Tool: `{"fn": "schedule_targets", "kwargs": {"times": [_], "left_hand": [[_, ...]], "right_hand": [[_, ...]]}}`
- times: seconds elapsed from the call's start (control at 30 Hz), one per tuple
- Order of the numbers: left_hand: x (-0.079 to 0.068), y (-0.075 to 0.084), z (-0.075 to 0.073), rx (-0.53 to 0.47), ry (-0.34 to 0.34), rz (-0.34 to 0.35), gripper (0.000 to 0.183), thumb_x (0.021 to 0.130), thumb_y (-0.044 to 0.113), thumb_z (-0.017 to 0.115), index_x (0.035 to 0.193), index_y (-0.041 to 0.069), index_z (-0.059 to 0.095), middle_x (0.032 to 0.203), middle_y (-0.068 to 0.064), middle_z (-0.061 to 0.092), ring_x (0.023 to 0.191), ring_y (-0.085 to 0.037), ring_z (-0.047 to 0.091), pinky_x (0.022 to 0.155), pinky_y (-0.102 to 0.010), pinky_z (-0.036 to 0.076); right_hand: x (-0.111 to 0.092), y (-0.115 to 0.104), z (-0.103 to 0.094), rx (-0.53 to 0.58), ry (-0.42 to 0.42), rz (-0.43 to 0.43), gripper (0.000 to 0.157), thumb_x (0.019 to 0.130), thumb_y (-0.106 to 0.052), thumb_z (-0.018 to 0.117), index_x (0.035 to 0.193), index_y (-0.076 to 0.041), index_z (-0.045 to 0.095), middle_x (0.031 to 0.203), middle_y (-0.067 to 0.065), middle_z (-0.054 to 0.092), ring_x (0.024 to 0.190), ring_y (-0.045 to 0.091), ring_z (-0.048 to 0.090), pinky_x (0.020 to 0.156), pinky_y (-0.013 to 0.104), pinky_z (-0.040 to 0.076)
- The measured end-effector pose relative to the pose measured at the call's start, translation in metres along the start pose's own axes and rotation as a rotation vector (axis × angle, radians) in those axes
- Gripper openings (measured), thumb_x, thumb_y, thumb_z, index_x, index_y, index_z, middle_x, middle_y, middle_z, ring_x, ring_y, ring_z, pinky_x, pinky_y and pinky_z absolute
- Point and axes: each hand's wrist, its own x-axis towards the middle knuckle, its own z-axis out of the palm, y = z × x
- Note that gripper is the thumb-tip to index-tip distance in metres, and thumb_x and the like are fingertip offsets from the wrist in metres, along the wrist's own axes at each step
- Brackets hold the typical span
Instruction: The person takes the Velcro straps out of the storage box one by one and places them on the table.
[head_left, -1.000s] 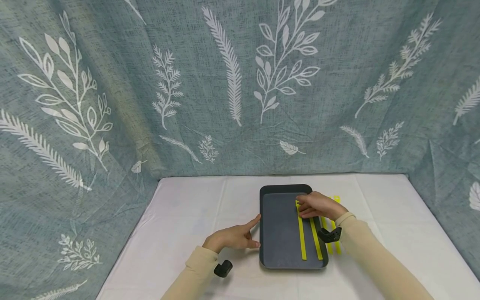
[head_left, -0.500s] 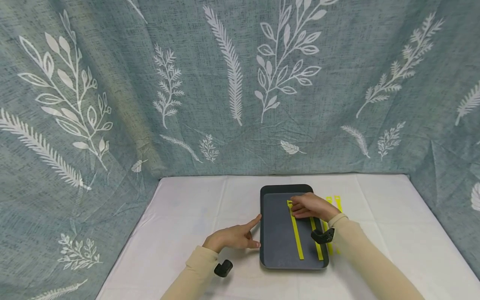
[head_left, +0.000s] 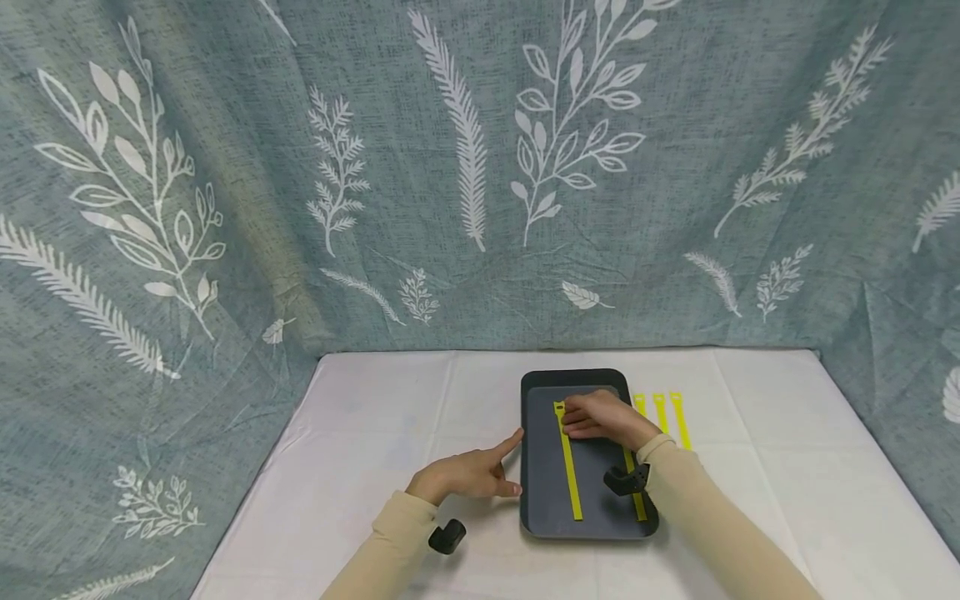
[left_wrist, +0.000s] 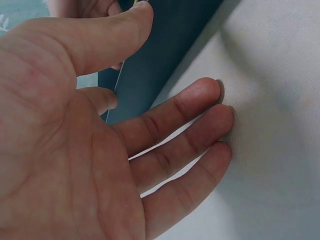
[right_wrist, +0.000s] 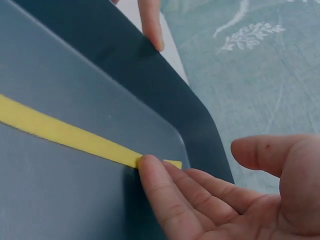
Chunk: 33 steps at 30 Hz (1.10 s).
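A dark grey tray [head_left: 542,467] lies on the white tablecloth. My right hand [head_left: 594,414] rests inside it, straight fingertips [right_wrist: 150,167] pressing the far end of a yellow strip [head_left: 569,467] flat on the tray floor [right_wrist: 60,200]. A second yellow strip [head_left: 634,500] lies near the tray's right wall, partly hidden by my forearm. My left hand [head_left: 468,475] lies relaxed on the cloth left of the tray, its index finger [right_wrist: 151,25] touching the tray's left rim [left_wrist: 165,45]. It holds nothing.
Three more yellow strips [head_left: 661,412] lie side by side on the cloth just right of the tray. A leaf-patterned blue curtain [head_left: 480,167] closes off the back and both sides. White cloth [head_left: 787,467] stretches out on both sides of the tray.
My right hand has slid the yellow strip leftward across the tray floor, uncovering the strips on the cloth to the right. The left hand has stayed put.
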Motion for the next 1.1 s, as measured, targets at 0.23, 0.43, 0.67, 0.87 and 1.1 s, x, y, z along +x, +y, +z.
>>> {"fn": "schedule_targets", "kwargs": {"times": [0.23,0.43,0.67,0.87,1.1], "left_hand": [[0.001,-0.001,0.001,-0.002,0.009,-0.011,0.09,0.095,0.034,0.072,0.164,0.028,0.015,0.092,0.0,0.068,0.082,-0.014,0.061,0.079,-0.035,0.048],[0.0,-0.001,0.001,0.007,0.014,-0.017,0.09,0.094,0.035,0.073,0.164,0.028,0.016,0.092,0.0,0.067,0.081,-0.013,0.06,0.08,-0.035,0.048],[0.0,-0.001,-0.001,-0.003,0.01,-0.015,0.091,0.095,0.034,0.073,0.164,0.028,0.015,0.091,0.0,0.067,0.081,-0.014,0.06,0.079,-0.035,0.047],[0.0,-0.001,0.0,-0.009,0.011,-0.014,0.091,0.094,0.034,0.073,0.164,0.028,0.015,0.09,0.0,0.066,0.081,-0.015,0.06,0.078,-0.035,0.047],[0.0,-0.001,0.002,-0.017,0.012,-0.018,0.09,0.094,0.034,0.073,0.164,0.029,0.016,0.091,-0.001,0.066,0.082,-0.016,0.06,0.079,-0.036,0.047]], "right_hand": [[0.007,0.002,0.013,0.045,-0.009,-0.011,0.051,0.107,-0.023,0.048,0.143,0.013,0.047,0.137,0.031,0.059,0.116,0.033,0.068,0.093,0.036,0.057],[0.009,0.003,0.019,0.056,-0.028,-0.021,0.051,0.107,-0.024,0.048,0.142,0.013,0.048,0.136,0.031,0.06,0.115,0.031,0.069,0.094,0.037,0.057],[0.01,0.004,0.019,0.07,0.018,-0.02,0.047,0.107,-0.023,0.048,0.137,0.012,0.054,0.129,0.028,0.064,0.105,0.025,0.073,0.09,0.034,0.058],[0.006,0.006,0.015,0.082,0.057,0.008,0.043,0.105,-0.021,0.049,0.13,0.013,0.058,0.117,0.024,0.07,0.093,0.02,0.075,0.085,0.033,0.06],[0.007,0.008,0.019,0.085,0.036,-0.003,0.044,0.105,-0.02,0.047,0.131,0.014,0.057,0.123,0.028,0.067,0.099,0.023,0.074,0.087,0.034,0.059]]}}
